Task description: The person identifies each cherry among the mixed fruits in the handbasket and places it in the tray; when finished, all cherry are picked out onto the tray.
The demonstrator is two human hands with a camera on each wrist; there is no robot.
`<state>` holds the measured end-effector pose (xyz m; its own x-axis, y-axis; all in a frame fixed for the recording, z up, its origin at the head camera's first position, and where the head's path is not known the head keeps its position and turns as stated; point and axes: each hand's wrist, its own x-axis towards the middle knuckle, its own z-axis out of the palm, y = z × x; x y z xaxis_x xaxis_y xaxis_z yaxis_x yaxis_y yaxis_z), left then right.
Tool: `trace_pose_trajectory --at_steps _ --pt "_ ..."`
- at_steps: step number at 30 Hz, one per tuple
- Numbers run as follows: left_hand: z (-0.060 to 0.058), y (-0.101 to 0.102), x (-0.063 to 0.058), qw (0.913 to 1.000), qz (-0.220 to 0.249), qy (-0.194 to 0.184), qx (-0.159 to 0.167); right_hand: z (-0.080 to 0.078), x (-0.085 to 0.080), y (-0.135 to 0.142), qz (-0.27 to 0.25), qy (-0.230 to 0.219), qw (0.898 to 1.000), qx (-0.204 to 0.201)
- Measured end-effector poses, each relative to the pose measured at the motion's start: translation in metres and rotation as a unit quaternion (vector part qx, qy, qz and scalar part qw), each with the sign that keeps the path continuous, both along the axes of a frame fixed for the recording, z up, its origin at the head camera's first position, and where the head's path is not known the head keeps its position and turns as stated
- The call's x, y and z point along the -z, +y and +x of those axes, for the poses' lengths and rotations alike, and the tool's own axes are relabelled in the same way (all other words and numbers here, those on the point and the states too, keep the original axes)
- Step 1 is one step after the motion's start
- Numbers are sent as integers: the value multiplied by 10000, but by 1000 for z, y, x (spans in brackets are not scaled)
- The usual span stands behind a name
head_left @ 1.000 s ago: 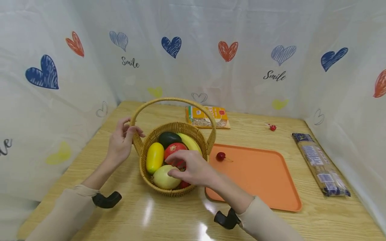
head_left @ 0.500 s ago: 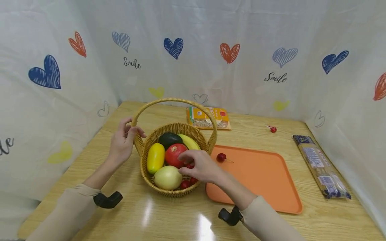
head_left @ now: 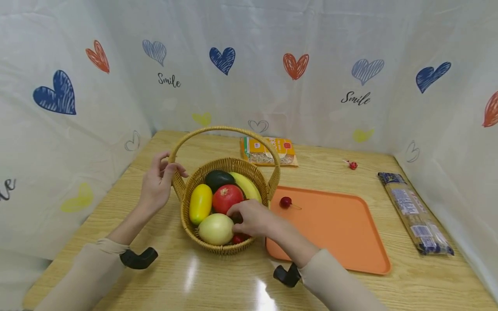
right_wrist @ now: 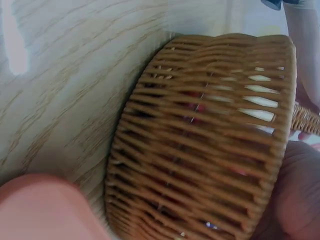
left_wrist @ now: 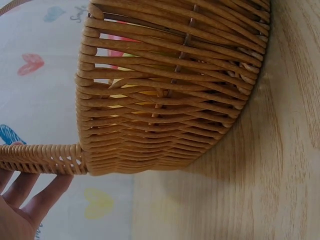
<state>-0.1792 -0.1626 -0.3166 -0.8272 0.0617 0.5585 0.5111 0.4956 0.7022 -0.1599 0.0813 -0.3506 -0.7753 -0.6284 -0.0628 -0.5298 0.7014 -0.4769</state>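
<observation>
A wicker basket (head_left: 186,231) holds a dark green avocado (head_left: 219,179), a banana (head_left: 244,185), a red pomegranate (head_left: 225,198), a yellow oblong fruit (head_left: 200,204), a pale green round fruit (head_left: 215,230) and small red cherries (head_left: 237,239). My left hand (head_left: 156,183) grips the left side of its handle (left_wrist: 45,156), thumb and fingers around it. My right hand (head_left: 253,219) reaches inside over the right rim, beside the pale fruit and the pomegranate. A gap shows between its thumb and index finger; the other fingertips are hidden. In the right wrist view this hand (right_wrist: 297,195) sits behind the rim.
An orange tray (head_left: 330,233) lies right of the basket, with one stemmed cherry (head_left: 285,202) on it. Behind stands an orange food packet (head_left: 269,151). A small red wrapped candy (head_left: 352,165) and a long noodle packet (head_left: 414,211) lie farther right. Curtains border the table.
My right hand drew back rightward from over the pale fruit, then lowered into the basket's right side. The left hand stays on the handle, and the basket has not moved.
</observation>
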Motion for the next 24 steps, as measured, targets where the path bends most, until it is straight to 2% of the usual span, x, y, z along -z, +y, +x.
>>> trace_pose_trajectory --at_steps 8,12,19,24 --pt "2 0 -1 10000 32 -54 -14 3 2 -9 753 189 9966 260" --pt "0 -2 0 10000 41 -57 25 3 1 -10 913 -30 9953 317" --pt "-1 -1 1 9999 110 32 77 5 -5 -10 1376 -684 9879 212" --pt "0 -1 0 9999 93 78 27 6 -7 -15 1773 -642 9821 39"
